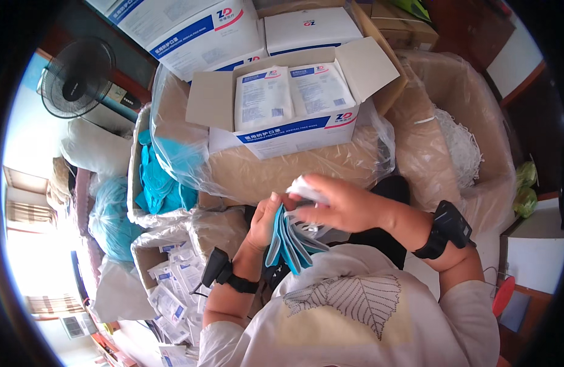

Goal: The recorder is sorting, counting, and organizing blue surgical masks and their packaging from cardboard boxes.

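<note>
In front of my chest, my left hand is closed on a small stack of folded teal face masks, which fan out downward with their pale inner sides showing. My right hand is bent over the top of the stack from the right, its fingers curled round a small white item whose kind I cannot make out. White ear loops hang below the right fingers. Just ahead stands an open white carton with white printed packets upright inside.
Left of me, one lined carton holds loose teal masks; a nearer one holds white packets. A plastic-lined box with white loops stands right. Closed cartons are stacked behind; a black fan stands far left.
</note>
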Demonstrator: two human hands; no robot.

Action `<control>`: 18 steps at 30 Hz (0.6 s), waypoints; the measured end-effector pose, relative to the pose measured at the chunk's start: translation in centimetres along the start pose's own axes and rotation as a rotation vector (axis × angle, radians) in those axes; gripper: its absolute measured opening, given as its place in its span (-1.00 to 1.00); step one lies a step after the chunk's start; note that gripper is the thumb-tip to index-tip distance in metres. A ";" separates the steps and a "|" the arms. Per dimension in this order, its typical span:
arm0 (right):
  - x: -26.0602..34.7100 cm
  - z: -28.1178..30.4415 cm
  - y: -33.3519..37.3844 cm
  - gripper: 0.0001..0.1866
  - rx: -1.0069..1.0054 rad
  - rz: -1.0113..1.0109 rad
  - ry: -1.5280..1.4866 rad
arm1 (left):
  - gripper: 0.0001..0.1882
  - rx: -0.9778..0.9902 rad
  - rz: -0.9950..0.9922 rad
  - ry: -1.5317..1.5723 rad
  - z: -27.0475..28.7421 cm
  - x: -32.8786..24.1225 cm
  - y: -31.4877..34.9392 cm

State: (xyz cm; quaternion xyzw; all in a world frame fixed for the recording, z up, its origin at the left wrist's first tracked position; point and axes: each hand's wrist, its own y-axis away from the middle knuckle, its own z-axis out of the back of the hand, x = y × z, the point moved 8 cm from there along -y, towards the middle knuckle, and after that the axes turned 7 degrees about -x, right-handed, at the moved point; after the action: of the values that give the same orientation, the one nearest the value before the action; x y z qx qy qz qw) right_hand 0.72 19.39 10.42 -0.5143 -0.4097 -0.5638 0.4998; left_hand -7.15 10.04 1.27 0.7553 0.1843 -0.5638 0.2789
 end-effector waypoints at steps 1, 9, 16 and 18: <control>0.3 -0.9 -0.1 -0.67 0.085 -0.030 0.114 | -0.47 0.007 0.000 -0.011 0.1 -0.1 0.1; -2.3 -3.5 -0.5 -0.66 0.117 -0.068 -0.032 | -0.47 0.032 -0.269 -0.199 1.3 -3.3 0.1; -1.7 -2.9 0.0 -0.75 0.131 0.079 0.109 | -0.52 0.071 -0.288 -0.390 2.5 -2.3 0.1; 2.5 -1.2 0.7 -0.82 -0.208 0.642 0.317 | -0.60 -0.006 -0.080 -0.177 2.5 -0.2 -0.3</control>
State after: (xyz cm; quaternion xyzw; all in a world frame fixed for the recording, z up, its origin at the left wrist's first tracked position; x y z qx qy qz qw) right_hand 1.27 17.73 12.69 -0.5709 -0.0854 -0.4896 0.6535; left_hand -9.28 8.67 0.87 0.6939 0.1905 -0.6383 0.2736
